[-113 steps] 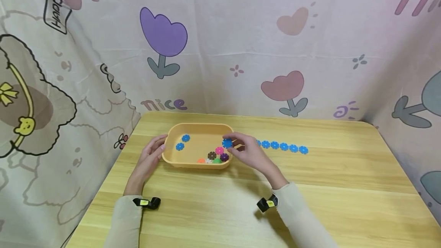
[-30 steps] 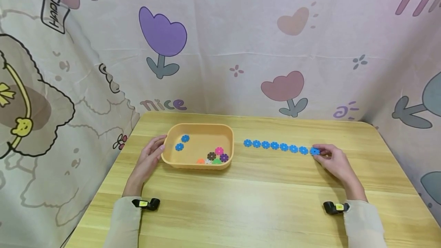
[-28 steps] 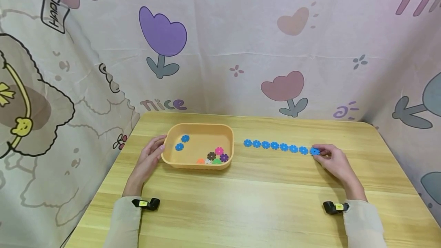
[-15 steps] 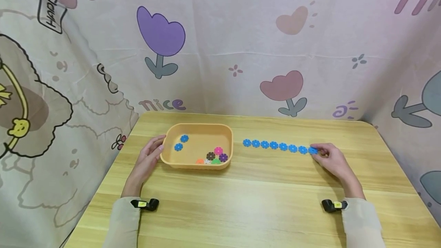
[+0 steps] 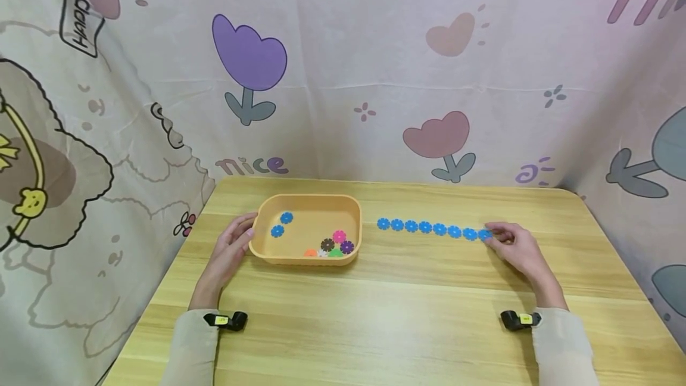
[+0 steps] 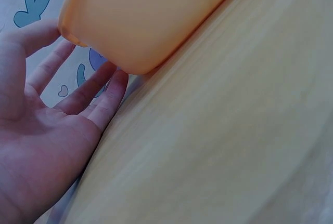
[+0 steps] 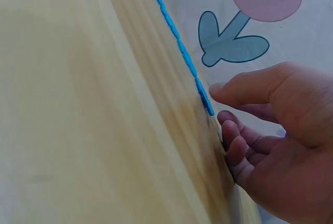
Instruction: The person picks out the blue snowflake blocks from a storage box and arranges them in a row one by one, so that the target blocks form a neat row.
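Observation:
An orange tray (image 5: 300, 261) stands on the left of the table. My left hand (image 5: 230, 246) rests against its left end, fingers nearly straight on the outer wall; the left wrist view shows the fingertips at the tray wall (image 6: 135, 21). Several blue snowflake discs (image 5: 425, 227) lie flat in a row right of the tray, edge to edge or nearly so. My right hand (image 5: 520, 252) is at the row's right end, thumb and fingertips at opposite edges of the last blue snowflake disc (image 5: 485, 235). In the right wrist view that disc (image 7: 204, 96) lies flat.
Inside the tray are two blue snowflake discs (image 5: 281, 224) at the left. Pink (image 5: 339, 236), brown (image 5: 327, 245), purple (image 5: 346, 247), green, white and orange ones cluster at its front right. A patterned curtain (image 5: 343, 76) hangs behind the wooden table (image 5: 375, 326).
My right hand has carried a blue snowflake disc from the tray to the row's right end, then shifted it slightly left against its neighbour. The left hand stays at the tray.

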